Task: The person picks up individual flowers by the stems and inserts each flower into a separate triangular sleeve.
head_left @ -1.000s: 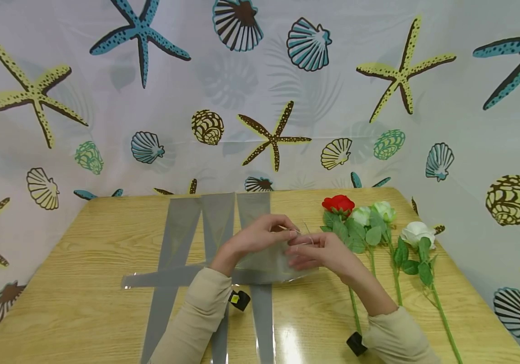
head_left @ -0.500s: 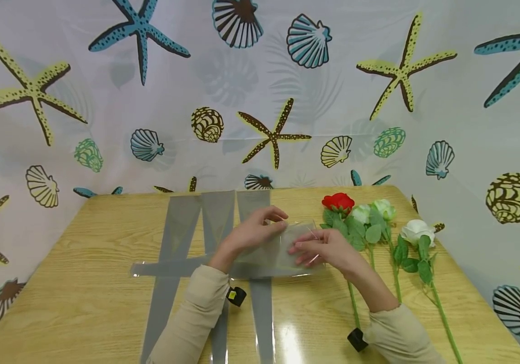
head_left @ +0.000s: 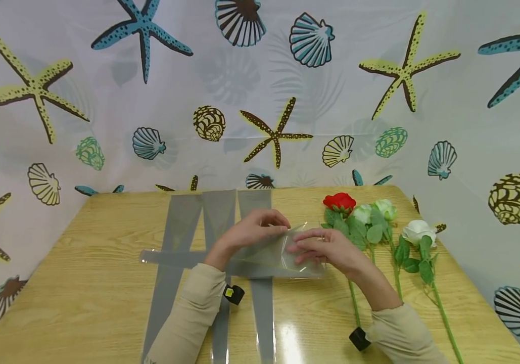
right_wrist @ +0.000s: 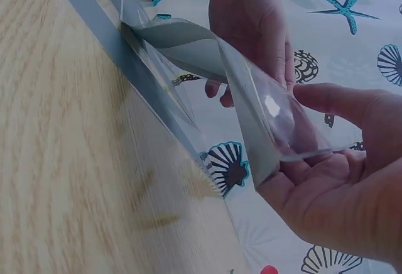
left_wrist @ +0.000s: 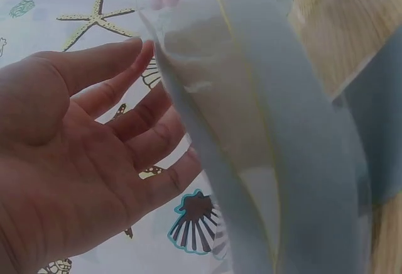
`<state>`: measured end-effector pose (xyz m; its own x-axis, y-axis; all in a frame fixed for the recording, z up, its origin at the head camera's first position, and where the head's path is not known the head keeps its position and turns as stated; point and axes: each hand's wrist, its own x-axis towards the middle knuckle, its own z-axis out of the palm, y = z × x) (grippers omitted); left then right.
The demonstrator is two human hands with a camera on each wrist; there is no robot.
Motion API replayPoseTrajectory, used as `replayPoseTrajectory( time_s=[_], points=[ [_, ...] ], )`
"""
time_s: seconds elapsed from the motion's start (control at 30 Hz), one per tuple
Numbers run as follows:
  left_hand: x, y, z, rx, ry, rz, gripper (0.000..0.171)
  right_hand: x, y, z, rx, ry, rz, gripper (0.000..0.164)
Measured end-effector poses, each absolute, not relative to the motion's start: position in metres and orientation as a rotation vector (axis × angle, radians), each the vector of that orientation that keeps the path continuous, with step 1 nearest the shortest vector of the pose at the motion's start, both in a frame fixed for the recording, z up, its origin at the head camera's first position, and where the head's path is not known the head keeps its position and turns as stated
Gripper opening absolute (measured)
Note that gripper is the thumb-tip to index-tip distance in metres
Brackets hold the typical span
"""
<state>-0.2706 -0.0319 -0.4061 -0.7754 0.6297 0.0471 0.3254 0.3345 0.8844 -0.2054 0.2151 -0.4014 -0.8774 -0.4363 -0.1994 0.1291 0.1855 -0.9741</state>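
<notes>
A clear, grey-tinted plastic flower sleeve point(head_left: 266, 268) is held sideways between the hands, over the table's middle. In the left wrist view the left hand point(left_wrist: 81, 129) pinches its edge between thumb and index finger; the other fingers lie behind that edge. At the sleeve's right end, the right hand point(head_left: 330, 247) grips the film, thumb on one side and fingers showing through the plastic. The right wrist view shows the sleeve point(right_wrist: 248, 129) spread apart at this end, with the left hand point(right_wrist: 248, 29) beyond it.
Several flat plastic sleeves point(head_left: 182, 212) lie lengthwise on the wooden table point(head_left: 82, 283) beneath the forearms. To the right lie a red rose point(head_left: 340, 202), pale green roses point(head_left: 384, 210) and a white rose point(head_left: 419, 233), all long-stemmed. A patterned cloth point(head_left: 241, 71) hangs behind.
The sleeve's left end has shifted right and up. Its right end has spread more flatly between the hands, and the right hand's fingers have moved slightly right along the film.
</notes>
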Motion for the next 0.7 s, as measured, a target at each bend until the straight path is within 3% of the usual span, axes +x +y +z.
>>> replayPoseTrajectory(
  time_s=[0.7],
  points=[
    [-0.2716, -0.0345, -0.4096, 0.832, 2.085, 1.362, 0.024, -0.2037, 0.2100, -0.4038, -0.385, 2.080, -1.628, 0.035]
  ],
)
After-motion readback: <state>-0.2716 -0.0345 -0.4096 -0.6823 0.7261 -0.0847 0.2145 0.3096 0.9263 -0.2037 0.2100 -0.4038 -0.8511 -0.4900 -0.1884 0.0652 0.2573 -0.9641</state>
